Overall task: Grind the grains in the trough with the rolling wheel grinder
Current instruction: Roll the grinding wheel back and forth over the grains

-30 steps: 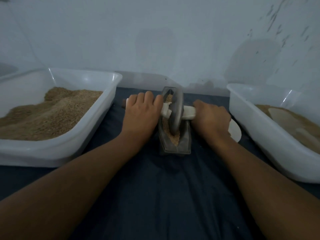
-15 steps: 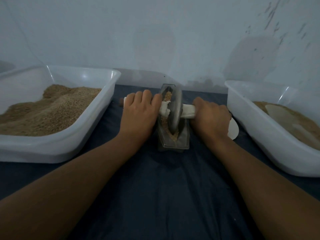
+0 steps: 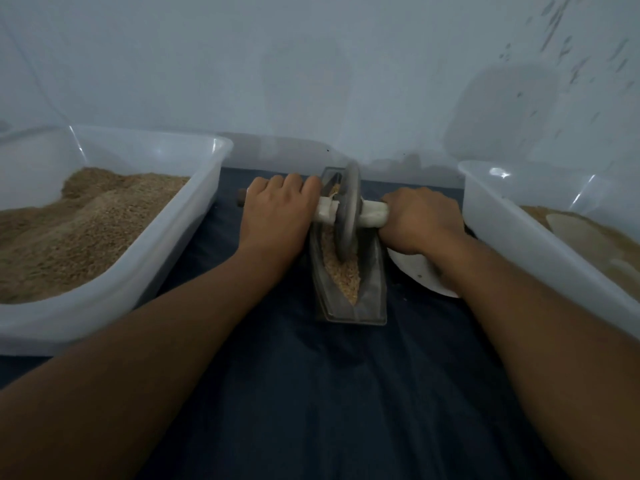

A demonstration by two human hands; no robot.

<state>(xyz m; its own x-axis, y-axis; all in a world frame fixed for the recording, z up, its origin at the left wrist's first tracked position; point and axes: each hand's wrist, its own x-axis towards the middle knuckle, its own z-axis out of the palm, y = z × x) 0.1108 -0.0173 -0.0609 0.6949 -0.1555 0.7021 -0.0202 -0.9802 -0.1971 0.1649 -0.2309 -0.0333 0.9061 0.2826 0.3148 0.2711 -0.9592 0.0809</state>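
A narrow grey boat-shaped trough [image 3: 370, 299] lies on the dark cloth, holding tan grains [image 3: 343, 271]. A grey metal wheel [image 3: 348, 209] stands upright in the trough, toward its far half. A white-wrapped axle handle [image 3: 372, 213] runs through the wheel. My left hand [image 3: 277, 213] grips the handle on the wheel's left side. My right hand [image 3: 419, 216] grips the handle's right end. The handle's dark left tip [image 3: 241, 197] sticks out past my left hand.
A white plastic tub [image 3: 194, 216] heaped with brown grain stands at the left. Another white tub [image 3: 512, 237] with ground material stands at the right. A white plate [image 3: 419, 271] lies under my right wrist. A pale wall rises just behind the trough.
The wheel has rolled away from me along the trough, with both hands on its handle moving with it. More grain shows at the trough's near end.
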